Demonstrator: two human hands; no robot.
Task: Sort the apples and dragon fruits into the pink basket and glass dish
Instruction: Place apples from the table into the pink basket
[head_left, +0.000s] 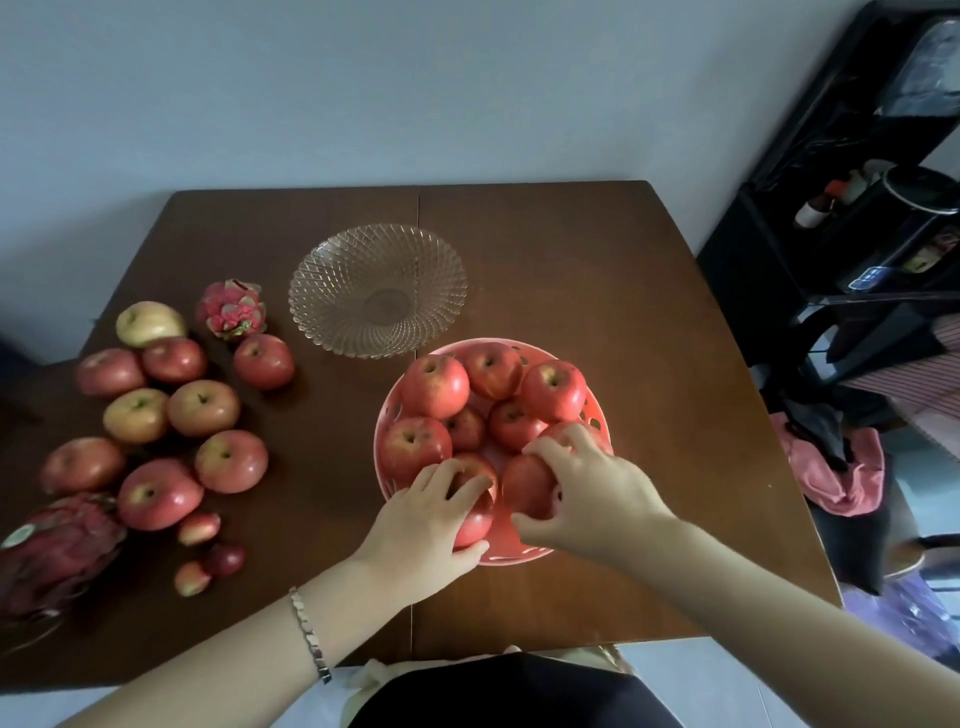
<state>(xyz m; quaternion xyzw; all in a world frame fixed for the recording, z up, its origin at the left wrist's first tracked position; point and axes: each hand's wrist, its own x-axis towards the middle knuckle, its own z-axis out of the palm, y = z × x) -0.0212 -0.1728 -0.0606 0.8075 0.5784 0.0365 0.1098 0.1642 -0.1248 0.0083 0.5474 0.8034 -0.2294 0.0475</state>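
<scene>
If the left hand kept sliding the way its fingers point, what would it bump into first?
The left hand already rests on an apple at the pink basket's near edge. Going on, it would probably bump the small apple in the middle, though depth is unclear.

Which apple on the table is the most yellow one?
The pale yellow apple at the far end of the loose pile, just left of the small pink dragon fruit. The other loose apples show far more red.

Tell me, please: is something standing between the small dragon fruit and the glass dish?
Nothing visible does. The small dragon fruit lies just left of the glass dish, with only bare table between them. The nearest apple sits nearer the camera, off that path.
</scene>
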